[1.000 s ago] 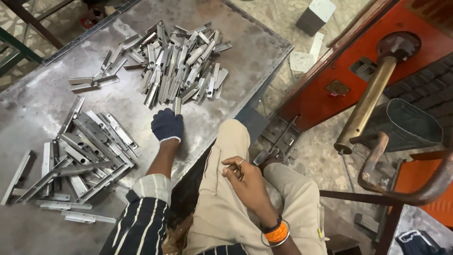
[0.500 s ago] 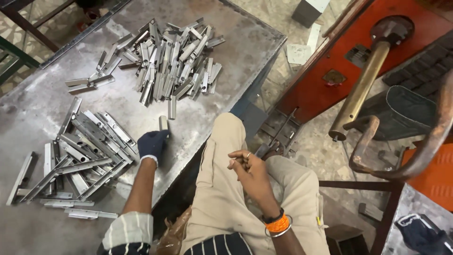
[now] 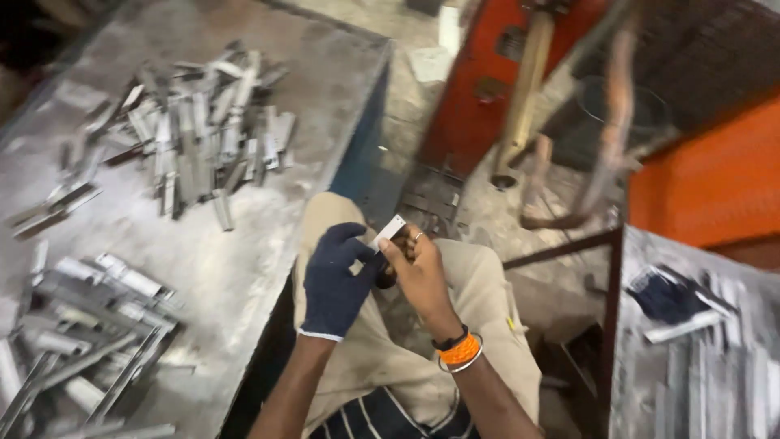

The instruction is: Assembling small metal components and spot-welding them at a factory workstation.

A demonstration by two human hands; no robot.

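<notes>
Where strips (image 3: 203,138) lie, grey worktable (image 3: 219,268).

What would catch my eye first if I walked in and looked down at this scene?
Probably the two hands meeting over the person's lap at the centre: the left hand in a dark blue glove and the bare right hand together hold a small flat metal piece. Next, the heaps of grey metal strips on the steel table to the left. At upper right stands a bright orange-red machine.
</notes>
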